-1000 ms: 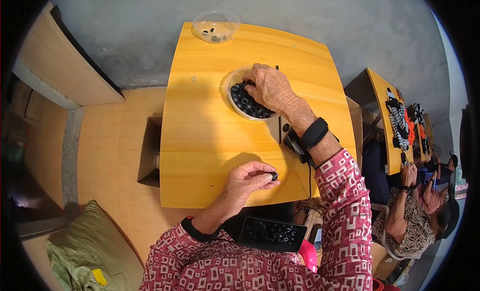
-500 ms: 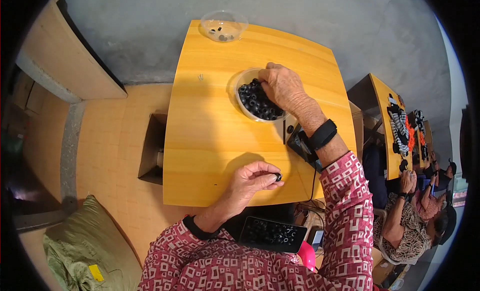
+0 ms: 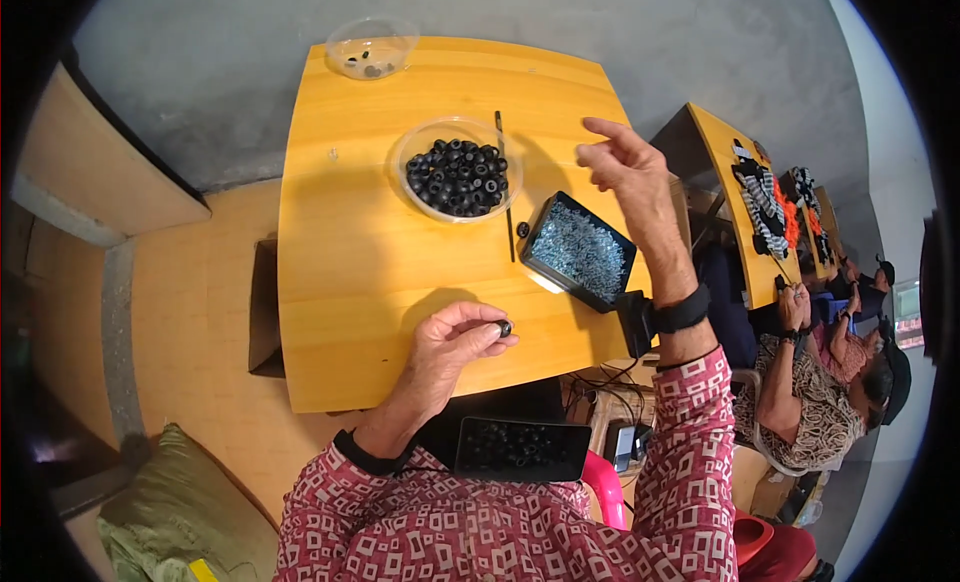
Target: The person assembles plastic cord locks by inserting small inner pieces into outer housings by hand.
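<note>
Gray wall point(image 3: 480, 12) fills the top of the frame, and a yellow bench point(image 3: 330, 282) sits below it. Just below the middle of the frame, the left hand point(image 3: 445, 347) pinches one small black piece point(image 3: 503, 328) between thumb and fingers. Right of the middle, the right hand point(image 3: 630, 172) is up in the air with its first finger poking out; I cannot tell if the other fingers pinch something tiny. I think this is an in-between step, with one piece held ready. The next move seems to call for a steady left pinch and a gentle right hand.

More black pieces point(image 3: 455, 177) sit in a clear bowl point(image 3: 403, 152) near the upper middle. A black tray point(image 3: 608, 302) of shiny little bits point(image 3: 578, 252) sits at a slant near the bench's right edge, so a bump could spill it. Between bowl and tray it is tight: a thin dark stick point(image 3: 509, 207) and a loose black ring point(image 3: 523, 229) (easy to knock) lie there. Lots of bare bench is open on the left.
</note>
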